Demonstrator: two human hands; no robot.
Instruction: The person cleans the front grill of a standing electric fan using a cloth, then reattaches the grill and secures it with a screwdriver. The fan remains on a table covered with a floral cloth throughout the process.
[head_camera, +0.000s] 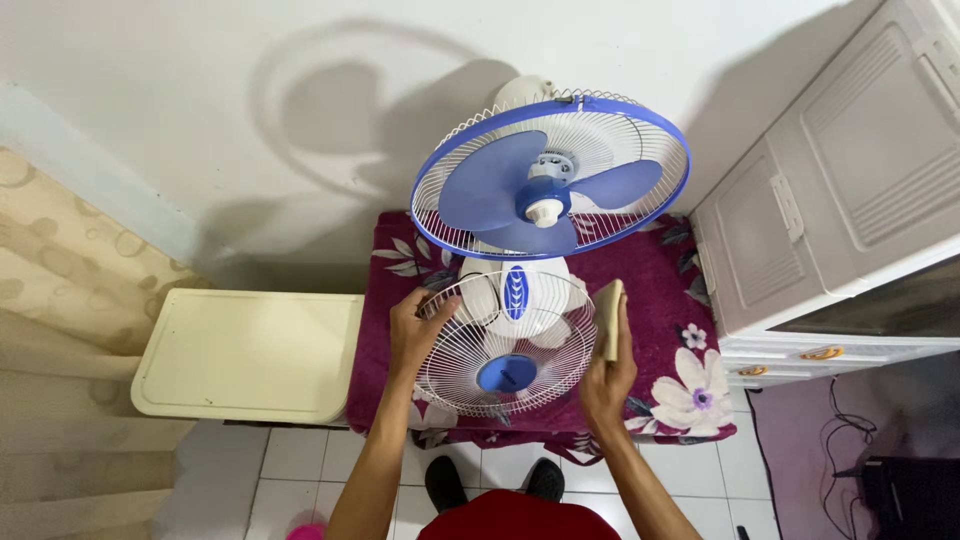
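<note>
White wall behind; tabletop (665, 290) covered w/ maroon floral cloth.

Fan (548, 180) stands at rear of tabletop, blades exposed, rear guard only. Detached front grille (508, 345) is held tilted in front of fan base, above the cloth.

Left hand (417, 330): closed on grille rim, left side. Right hand (607, 372): closed around a tan pad or cloth (609, 318), held upright just beside grille's right edge; contact w/ wire cannot be told.

Risks (est.):
- Grille is held by one hand only; pressure from the pad side may twist it or slip the rim.
- Thin wires may bend if pushed hard.
- Grille sits near the fan base; a knock may tip the fan.

Nearby: cream lid-like panel (250, 352) to left, white cabinet (830, 190) to right, curtain (60, 330) far left. Cabinet limits room on the right.
</note>
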